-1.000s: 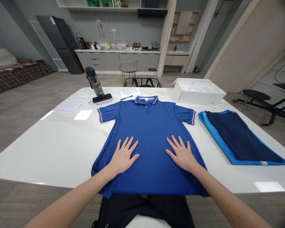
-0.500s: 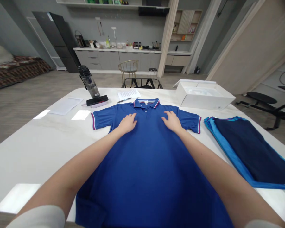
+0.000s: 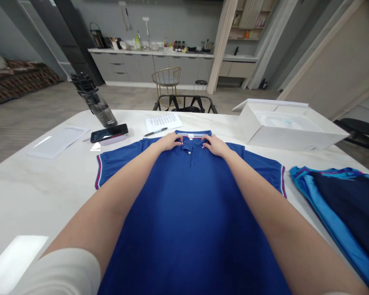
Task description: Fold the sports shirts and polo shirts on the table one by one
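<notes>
While both arms are stretching across the counter (image 3: pixel 24 192), the left hand (image 3: pixel 169 142) and the right hand (image 3: pixel 215 145) are resting on the collar (image 3: pixel 191 135) of the blue polo shirt (image 3: pixel 187 213), one on each side of the button placket. Fingers of both hands are curling onto the collar points; whether they are pinching the fabric or only pressing it flat is too fine to tell.

That shirt is lying face up and spread out in the middle of the white counter, sleeves out to either side, its hem running down toward the person.

Beyond the collar, a pen (image 3: pixel 155 131) and a printed sheet (image 3: pixel 163 121) are lying just beside the shirt's top edge, with a phone (image 3: pixel 109 133) and a dark water bottle (image 3: pixel 94 100) further to the left. An open white box (image 3: pixel 287 128) is sitting to the right, and a second garment in navy and light blue (image 3: pixel 341 209) is lying near the right sleeve.

Judging by the reach, the forearms are bearing on the shirt's body, so any pull on the collar is likely to drag and wrinkle the cloth beneath them. A push forward could nudge the pen or crumple the sheet, since both are so close to the collar.
</notes>
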### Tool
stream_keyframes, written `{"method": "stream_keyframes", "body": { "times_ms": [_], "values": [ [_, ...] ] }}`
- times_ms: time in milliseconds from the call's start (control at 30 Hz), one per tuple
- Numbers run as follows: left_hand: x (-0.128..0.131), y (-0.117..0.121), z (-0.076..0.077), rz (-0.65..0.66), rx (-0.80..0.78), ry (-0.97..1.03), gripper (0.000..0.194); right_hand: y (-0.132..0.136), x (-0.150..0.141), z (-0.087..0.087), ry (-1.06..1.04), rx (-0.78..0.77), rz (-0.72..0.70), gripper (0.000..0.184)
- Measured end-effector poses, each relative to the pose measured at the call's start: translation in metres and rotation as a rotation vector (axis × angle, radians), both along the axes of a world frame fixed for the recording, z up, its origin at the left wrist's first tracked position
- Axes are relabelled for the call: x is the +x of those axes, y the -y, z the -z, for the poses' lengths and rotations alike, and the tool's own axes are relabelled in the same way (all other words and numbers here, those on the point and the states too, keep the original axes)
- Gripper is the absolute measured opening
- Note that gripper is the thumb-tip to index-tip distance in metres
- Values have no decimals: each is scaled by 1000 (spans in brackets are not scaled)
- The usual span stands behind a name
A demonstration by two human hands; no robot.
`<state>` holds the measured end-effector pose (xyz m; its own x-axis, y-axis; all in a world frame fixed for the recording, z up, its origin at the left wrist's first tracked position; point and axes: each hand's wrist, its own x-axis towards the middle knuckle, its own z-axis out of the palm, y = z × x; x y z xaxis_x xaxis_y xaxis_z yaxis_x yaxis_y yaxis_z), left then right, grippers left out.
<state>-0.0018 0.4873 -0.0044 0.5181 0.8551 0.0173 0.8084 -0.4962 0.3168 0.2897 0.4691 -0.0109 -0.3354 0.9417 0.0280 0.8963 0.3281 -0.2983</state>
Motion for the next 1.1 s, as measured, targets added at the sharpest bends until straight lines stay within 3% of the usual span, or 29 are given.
{"method": "stream_keyframes", "body": {
  "times_ms": [167,367,533,633,767,900,1033,1100],
  "values": [
    [15,3,5,-159,158,99,19,2,7,-1,-37,85,11,30],
    [44,-1,13,-366,181,22,21,-12,-11,4,90,123,197,35],
    [47,-15,17,-413,214,10,24,-36,-22,9,118,159,228,37],
    [47,-10,17,-406,237,-2,31,-36,-26,9,94,183,227,39],
    [44,17,16,-390,233,-16,48,-6,-28,6,48,213,301,49],
    [22,58,16,-566,182,-56,61,42,-6,-1,53,167,540,59],
    [-23,90,16,-788,29,-89,70,75,40,-8,34,-42,734,76],
    [-47,98,15,-817,-72,-102,74,83,63,-7,41,-170,763,78]
  ]
}}
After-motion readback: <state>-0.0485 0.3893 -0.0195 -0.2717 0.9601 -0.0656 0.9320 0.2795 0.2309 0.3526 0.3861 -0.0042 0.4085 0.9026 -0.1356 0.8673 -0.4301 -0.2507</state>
